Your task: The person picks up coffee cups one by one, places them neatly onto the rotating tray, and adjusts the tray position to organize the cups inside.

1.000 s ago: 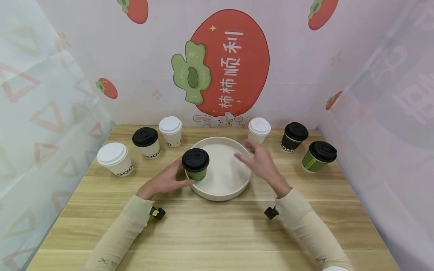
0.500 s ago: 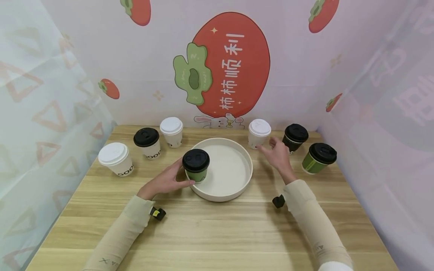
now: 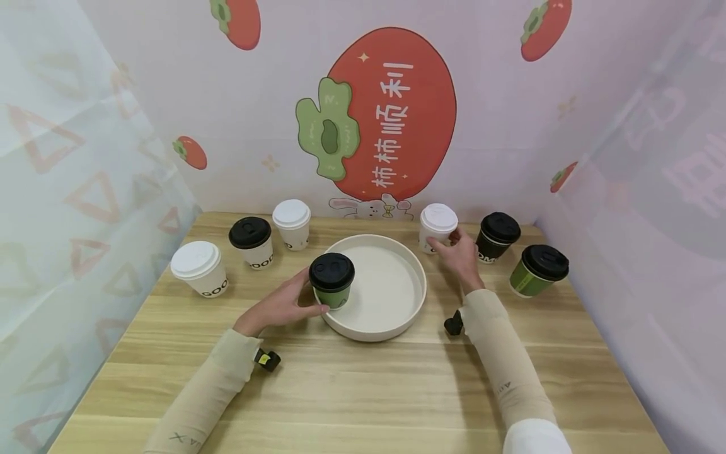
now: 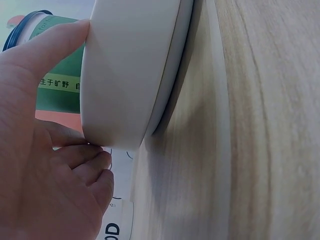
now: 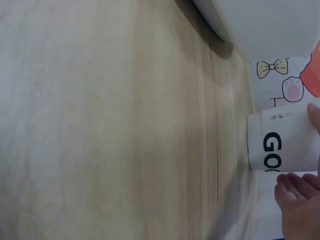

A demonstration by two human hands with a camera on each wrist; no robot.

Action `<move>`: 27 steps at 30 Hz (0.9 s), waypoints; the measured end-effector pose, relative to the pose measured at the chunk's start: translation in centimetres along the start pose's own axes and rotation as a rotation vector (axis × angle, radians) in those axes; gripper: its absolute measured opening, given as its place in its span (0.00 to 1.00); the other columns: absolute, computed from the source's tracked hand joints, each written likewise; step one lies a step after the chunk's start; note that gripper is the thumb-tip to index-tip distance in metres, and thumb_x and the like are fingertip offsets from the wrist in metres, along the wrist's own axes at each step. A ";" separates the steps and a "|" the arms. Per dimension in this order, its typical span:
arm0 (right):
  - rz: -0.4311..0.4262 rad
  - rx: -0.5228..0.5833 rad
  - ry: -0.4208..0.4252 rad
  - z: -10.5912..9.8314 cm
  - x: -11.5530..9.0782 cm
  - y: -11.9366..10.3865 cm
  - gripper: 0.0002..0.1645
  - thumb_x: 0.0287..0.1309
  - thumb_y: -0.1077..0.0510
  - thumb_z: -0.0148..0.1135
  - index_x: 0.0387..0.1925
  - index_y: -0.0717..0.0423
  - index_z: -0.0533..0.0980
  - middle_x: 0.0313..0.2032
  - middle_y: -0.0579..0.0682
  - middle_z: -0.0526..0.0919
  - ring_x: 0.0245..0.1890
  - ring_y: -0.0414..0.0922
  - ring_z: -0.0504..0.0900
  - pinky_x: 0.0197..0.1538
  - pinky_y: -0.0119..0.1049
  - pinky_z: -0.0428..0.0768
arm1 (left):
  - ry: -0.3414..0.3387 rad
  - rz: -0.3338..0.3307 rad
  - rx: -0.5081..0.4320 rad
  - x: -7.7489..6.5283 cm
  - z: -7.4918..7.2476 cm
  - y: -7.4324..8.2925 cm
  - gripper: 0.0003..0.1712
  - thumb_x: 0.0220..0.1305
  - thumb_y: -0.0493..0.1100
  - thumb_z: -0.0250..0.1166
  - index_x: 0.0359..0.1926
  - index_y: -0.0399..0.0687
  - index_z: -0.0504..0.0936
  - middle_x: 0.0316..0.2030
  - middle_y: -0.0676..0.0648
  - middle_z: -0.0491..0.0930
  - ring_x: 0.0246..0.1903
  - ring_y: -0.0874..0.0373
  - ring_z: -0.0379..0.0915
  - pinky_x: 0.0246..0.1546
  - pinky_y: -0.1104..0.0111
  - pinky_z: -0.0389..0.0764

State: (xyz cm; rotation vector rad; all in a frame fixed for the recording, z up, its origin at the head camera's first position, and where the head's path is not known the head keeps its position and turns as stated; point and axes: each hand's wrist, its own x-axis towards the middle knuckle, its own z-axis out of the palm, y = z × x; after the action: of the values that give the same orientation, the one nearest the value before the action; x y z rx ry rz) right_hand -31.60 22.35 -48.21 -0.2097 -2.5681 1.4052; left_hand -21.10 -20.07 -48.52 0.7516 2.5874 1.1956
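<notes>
Head view: the left hand (image 3: 282, 306) curves its thumb and fingers round the green cup (image 3: 333, 297), upright just inside the left rim of the round tray (image 3: 391, 284). The tray sits on the desk (image 3: 351, 397) between both hands. Beyond its right side, the white cup (image 3: 438, 219), long axis vertical, lies between the nearer right hand's (image 3: 462, 258) thumb and fingers; whether they grip it, I cannot tell.

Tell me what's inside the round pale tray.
One green cup with a black lid is in the tray, toward its left side. The lid hides the cup's contents; the spot beneath the cup is covered too.
</notes>
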 end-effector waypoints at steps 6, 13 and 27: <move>-0.027 -0.004 0.017 0.0 0.0 -0.2 0.46 0.59 0.42 0.78 0.72 0.59 0.73 0.63 0.63 0.83 0.66 0.58 0.81 0.73 0.52 0.78 | 0.004 0.008 -0.010 0.1 0.1 -0.1 0.61 0.65 0.62 0.74 0.86 0.60 0.46 0.84 0.50 0.54 0.83 0.48 0.50 0.84 0.46 0.54; -0.142 0.012 0.009 -1.6 -0.8 -1.7 0.43 0.56 0.43 0.80 0.67 0.59 0.76 0.61 0.64 0.85 0.63 0.60 0.84 0.69 0.53 0.82 | 0.002 0.022 -0.023 0.1 0.1 -0.2 0.60 0.65 0.61 0.75 0.86 0.61 0.47 0.84 0.51 0.55 0.83 0.49 0.52 0.84 0.47 0.55; -0.234 0.131 -0.232 -3.9 -5.2 -6.0 0.42 0.58 0.51 0.81 0.70 0.60 0.74 0.61 0.62 0.84 0.65 0.57 0.83 0.71 0.47 0.81 | -0.004 0.035 -0.041 0.2 0.0 -0.2 0.61 0.65 0.60 0.75 0.86 0.62 0.46 0.84 0.51 0.53 0.84 0.50 0.49 0.85 0.48 0.54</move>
State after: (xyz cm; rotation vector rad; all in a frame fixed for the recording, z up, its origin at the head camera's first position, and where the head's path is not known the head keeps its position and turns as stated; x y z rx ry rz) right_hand -25.77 21.15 -41.69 0.2815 -2.5586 1.5776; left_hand -21.33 -20.05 -48.65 0.7936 2.5486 1.2518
